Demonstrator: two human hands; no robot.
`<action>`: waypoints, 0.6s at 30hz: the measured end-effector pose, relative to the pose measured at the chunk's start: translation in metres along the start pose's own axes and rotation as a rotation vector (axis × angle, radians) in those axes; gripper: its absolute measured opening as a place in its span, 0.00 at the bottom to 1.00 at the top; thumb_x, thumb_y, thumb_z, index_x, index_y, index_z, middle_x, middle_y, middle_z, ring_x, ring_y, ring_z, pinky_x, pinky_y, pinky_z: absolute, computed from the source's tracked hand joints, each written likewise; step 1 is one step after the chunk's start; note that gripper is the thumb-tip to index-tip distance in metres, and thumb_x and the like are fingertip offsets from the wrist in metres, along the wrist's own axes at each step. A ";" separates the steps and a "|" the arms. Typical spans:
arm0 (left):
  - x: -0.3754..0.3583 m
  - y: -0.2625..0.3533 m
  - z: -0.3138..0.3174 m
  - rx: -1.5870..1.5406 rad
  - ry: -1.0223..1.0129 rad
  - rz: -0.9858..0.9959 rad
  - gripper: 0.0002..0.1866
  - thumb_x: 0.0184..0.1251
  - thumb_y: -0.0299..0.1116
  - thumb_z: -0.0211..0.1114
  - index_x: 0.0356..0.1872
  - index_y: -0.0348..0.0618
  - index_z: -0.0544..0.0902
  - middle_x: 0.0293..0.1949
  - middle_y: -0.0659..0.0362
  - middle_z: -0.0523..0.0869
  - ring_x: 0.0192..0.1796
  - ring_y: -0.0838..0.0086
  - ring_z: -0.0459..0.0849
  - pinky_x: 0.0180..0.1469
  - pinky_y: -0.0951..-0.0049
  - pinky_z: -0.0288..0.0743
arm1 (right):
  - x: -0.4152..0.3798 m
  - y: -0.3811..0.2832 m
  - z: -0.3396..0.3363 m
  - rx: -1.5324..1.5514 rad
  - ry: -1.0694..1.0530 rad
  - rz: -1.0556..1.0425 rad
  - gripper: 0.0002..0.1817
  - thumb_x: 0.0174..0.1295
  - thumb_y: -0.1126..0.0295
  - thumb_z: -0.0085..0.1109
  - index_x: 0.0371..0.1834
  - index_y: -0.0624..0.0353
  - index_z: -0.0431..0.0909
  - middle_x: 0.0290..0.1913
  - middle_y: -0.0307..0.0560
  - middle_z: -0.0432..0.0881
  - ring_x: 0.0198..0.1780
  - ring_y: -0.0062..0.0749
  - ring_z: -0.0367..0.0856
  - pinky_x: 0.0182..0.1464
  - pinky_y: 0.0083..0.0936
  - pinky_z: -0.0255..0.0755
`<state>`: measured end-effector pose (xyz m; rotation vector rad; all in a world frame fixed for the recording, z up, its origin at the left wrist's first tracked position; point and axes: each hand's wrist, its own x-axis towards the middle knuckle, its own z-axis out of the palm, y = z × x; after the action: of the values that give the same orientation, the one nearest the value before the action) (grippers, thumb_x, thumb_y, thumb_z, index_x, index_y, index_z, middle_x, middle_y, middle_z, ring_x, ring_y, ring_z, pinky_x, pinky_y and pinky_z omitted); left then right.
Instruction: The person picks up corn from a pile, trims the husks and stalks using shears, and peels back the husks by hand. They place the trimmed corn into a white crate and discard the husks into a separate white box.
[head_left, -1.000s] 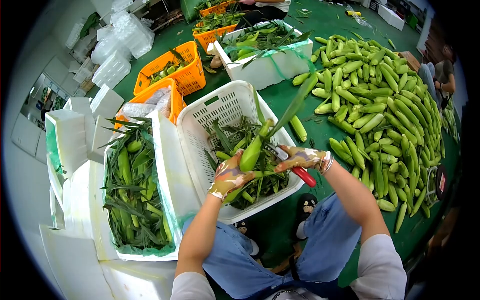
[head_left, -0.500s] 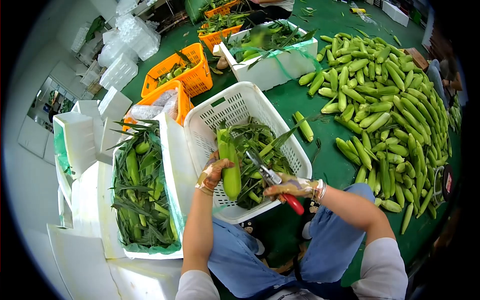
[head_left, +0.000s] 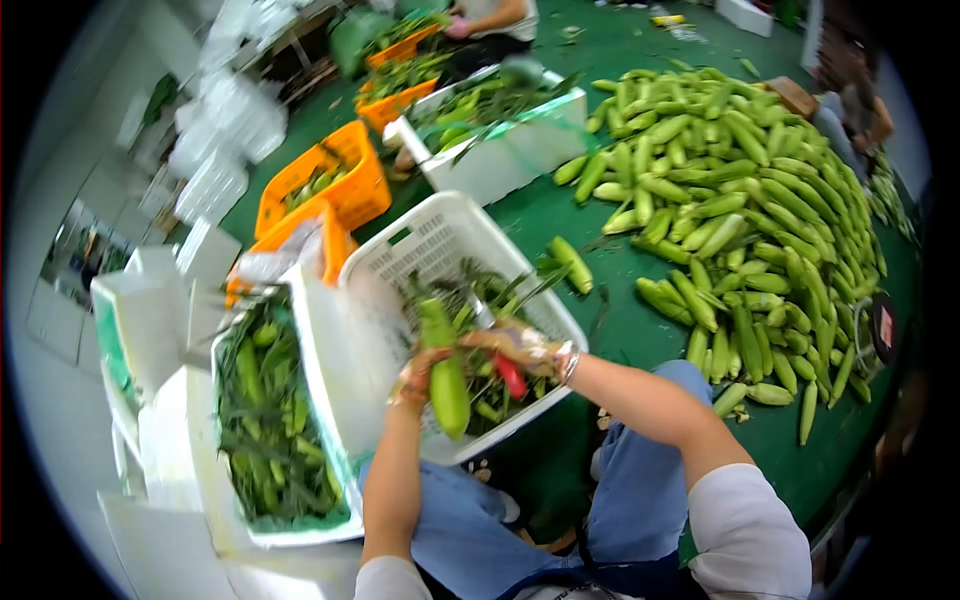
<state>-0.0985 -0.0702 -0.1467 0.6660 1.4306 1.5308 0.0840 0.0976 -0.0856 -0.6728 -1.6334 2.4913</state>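
Observation:
An ear of corn in its green husk (head_left: 447,385) stands nearly upright over the white plastic basket (head_left: 545,285). My left hand (head_left: 415,378), in a stained glove, is wrapped round its left side. My right hand (head_left: 522,348), also in a stained glove, is closed on red-handled pruning shears (head_left: 509,376). The fingertips of that hand reach the corn's right side. The metal blades point up and away and are blurred. Cut husk leaves and stalk pieces (head_left: 480,285) lie in the basket beneath both hands.
A big pile of husked-green corn (head_left: 740,220) covers the floor at right. To the left stands a foam box of corn and leaves (head_left: 275,420). Orange crates (head_left: 370,190) and another foam box (head_left: 500,165) stand ahead. Other people (head_left: 495,25) sit at the back and far right.
My right hand has come in against the corn, and the shears have turned so their blades point more upward. The whole view has shifted, with some blur.

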 end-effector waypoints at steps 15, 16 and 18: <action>0.023 0.034 0.074 -0.160 0.033 -0.283 0.30 0.58 0.42 0.63 0.59 0.37 0.70 0.51 0.45 0.78 0.51 0.55 0.77 0.53 0.58 0.73 | -0.041 0.061 -0.020 -0.087 -0.061 -0.093 0.26 0.56 0.50 0.62 0.40 0.66 0.70 0.29 0.40 0.73 0.29 0.21 0.71 0.26 0.21 0.65; 0.021 0.034 0.081 -0.110 0.022 -0.203 0.23 0.59 0.42 0.60 0.50 0.38 0.71 0.40 0.48 0.79 0.40 0.60 0.79 0.43 0.62 0.75 | -0.051 0.055 -0.023 -0.078 -0.071 -0.097 0.26 0.57 0.51 0.61 0.40 0.66 0.69 0.27 0.40 0.73 0.27 0.21 0.71 0.24 0.21 0.65; 0.019 0.035 0.092 -0.080 0.018 -0.091 0.17 0.60 0.41 0.57 0.41 0.37 0.72 0.25 0.51 0.80 0.26 0.63 0.81 0.30 0.67 0.78 | -0.051 0.055 -0.029 -0.123 -0.069 -0.098 0.26 0.57 0.50 0.61 0.41 0.65 0.68 0.22 0.37 0.70 0.22 0.21 0.70 0.20 0.21 0.63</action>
<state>-0.0361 -0.0071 -0.1002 0.5336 1.3871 1.5180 0.1508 0.0839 -0.1281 -0.5098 -1.8092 2.3874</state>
